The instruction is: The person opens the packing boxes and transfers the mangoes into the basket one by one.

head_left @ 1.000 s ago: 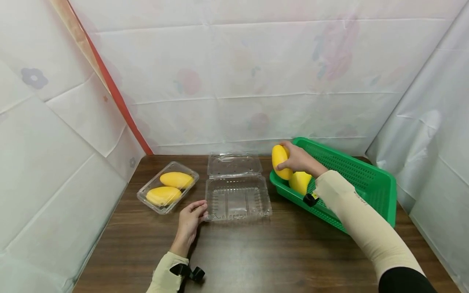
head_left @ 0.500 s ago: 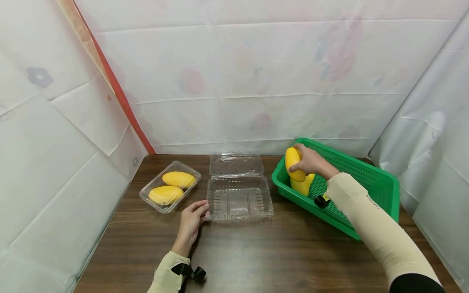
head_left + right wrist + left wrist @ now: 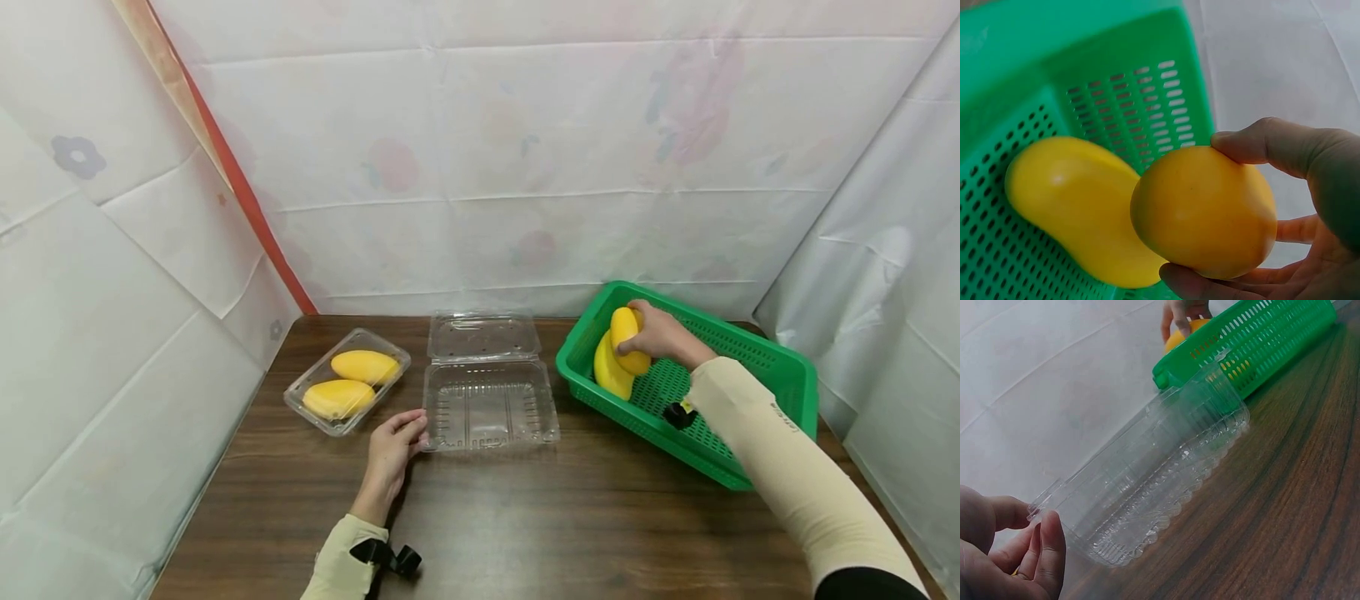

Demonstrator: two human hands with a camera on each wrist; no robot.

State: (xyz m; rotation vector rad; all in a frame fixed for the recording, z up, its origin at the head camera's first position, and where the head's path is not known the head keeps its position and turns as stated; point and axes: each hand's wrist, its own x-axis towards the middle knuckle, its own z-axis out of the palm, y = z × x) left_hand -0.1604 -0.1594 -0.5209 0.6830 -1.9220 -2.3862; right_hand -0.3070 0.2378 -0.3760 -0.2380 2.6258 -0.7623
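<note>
With thumb and fingers, my right hand (image 3: 663, 333) grips a yellow mango (image 3: 1207, 212) inside the left part of a green basket (image 3: 776, 367). A second mango (image 3: 1072, 206) lies in the basket just left of the held one, partly covered by it in the head view. My left hand (image 3: 390, 454) pinches the near left corner of a clear plastic clamshell box (image 3: 487, 408). That box stands with its lid (image 3: 483, 336) folded back toward the wall, and nothing lies in it. In the left wrist view the fingertips (image 3: 1052, 531) are at the box's rim.
Left of the open box is another clear container (image 3: 341, 429) with two mangoes (image 3: 365, 367) in it. All stand on a dark wooden table (image 3: 510, 525). White patterned sheets (image 3: 480, 150) hang behind and at both sides. The basket's back rim is close to the rear sheet.
My right hand has carried its mango rightward from the basket's left rim to farther inside. The other mango in the basket is now more exposed. My left hand stays at the box corner.
</note>
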